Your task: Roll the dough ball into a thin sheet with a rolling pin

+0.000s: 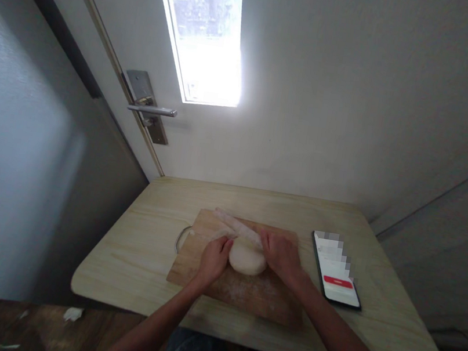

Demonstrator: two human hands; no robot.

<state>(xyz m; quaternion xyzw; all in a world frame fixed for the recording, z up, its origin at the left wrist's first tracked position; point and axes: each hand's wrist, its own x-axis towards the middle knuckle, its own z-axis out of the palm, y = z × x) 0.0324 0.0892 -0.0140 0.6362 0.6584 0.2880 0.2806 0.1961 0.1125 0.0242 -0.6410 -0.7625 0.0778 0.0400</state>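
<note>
A pale round lump of dough [247,258] lies on a floured wooden cutting board [238,290] in the middle of a light wooden table [134,254]. My left hand [214,259] presses against the dough's left side with its fingers curled. My right hand [281,255] rests on the dough's right and top side, fingers bent over it. A floured rolling pin [233,224] lies on the board just behind the dough, running from upper left to lower right, partly hidden by my right hand.
A phone [336,269] with a lit screen lies on the table to the right of the board. Behind the table is a white door with a metal handle [152,110] and a narrow bright window [203,30]. Paper scraps [72,313] lie on the dark floor at left.
</note>
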